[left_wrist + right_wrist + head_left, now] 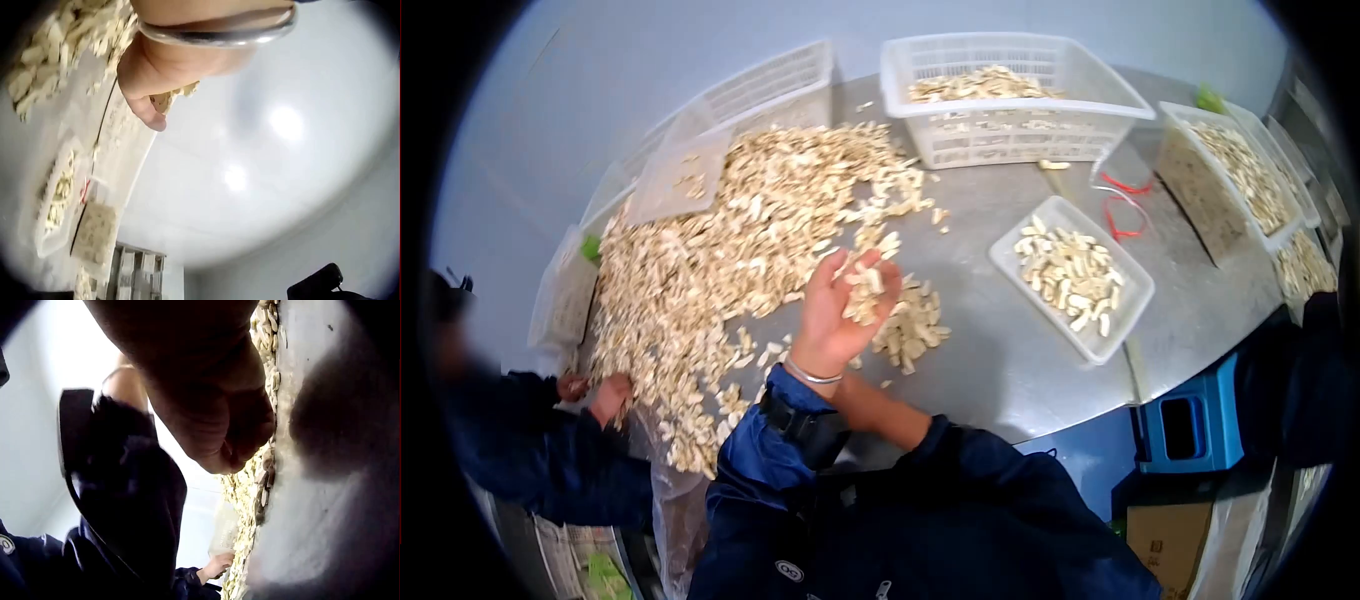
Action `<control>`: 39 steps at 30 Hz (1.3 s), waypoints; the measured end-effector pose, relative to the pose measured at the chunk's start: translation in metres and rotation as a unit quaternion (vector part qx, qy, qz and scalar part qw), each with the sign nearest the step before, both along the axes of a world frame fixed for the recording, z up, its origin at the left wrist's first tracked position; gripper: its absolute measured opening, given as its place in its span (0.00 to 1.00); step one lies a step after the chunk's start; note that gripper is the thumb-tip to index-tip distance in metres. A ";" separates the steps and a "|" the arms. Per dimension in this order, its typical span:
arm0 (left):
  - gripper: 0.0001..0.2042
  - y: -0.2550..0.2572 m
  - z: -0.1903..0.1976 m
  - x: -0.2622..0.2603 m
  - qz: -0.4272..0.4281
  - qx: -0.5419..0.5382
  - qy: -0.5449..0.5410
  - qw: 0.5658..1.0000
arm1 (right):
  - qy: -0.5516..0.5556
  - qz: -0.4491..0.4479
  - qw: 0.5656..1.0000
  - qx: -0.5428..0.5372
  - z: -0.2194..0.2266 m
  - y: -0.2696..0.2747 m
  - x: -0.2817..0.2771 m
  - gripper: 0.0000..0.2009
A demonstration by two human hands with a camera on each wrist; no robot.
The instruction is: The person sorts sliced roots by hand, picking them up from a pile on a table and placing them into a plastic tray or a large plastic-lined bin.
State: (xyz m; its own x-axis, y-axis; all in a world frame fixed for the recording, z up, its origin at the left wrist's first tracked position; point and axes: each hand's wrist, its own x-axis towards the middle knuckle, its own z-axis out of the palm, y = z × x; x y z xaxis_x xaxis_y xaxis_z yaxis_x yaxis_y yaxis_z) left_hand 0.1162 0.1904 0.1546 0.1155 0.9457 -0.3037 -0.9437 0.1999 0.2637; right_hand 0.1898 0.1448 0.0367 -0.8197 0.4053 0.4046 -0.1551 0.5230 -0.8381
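My left hand (828, 325), with a silver bangle at its wrist, is turned palm up and holds several pale slices (863, 290) in its curled fingers. In the left wrist view, the edges of these slices (164, 101) show past the fingers. My right forearm (882, 412) crosses beneath the left wrist, which hides the right hand in the head view. In the right wrist view the right hand (209, 425) is dark, its fingers curled, low beside the slices on the table; I cannot tell whether it pinches one. A small heap (912, 325) lies just right of the left hand.
A large pile of slices (730, 230) covers the table's left side. A small white tray (1135, 300) holds slices at right. A white basket (1010, 150) stands behind, another bin (1200, 210) at far right. Another person's hands (605, 398) work at the pile's left edge.
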 end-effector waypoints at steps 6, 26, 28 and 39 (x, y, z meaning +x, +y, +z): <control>0.36 0.102 0.035 0.123 -0.048 0.075 0.157 0.984 | -0.019 -0.010 0.998 -0.057 -0.010 0.007 0.026 0.10; 0.09 -0.190 -0.076 -0.143 0.230 -0.122 0.698 0.667 | -0.032 -0.244 0.967 -0.066 0.012 0.043 0.009 0.17; 0.07 -0.216 -0.107 -0.126 0.202 -0.141 0.770 0.588 | -0.115 -0.228 0.965 -0.055 0.015 0.034 0.005 0.21; 0.07 -0.235 -0.106 -0.117 0.200 -0.088 0.926 0.308 | -0.132 -0.126 0.976 -0.123 0.018 0.011 -0.013 0.11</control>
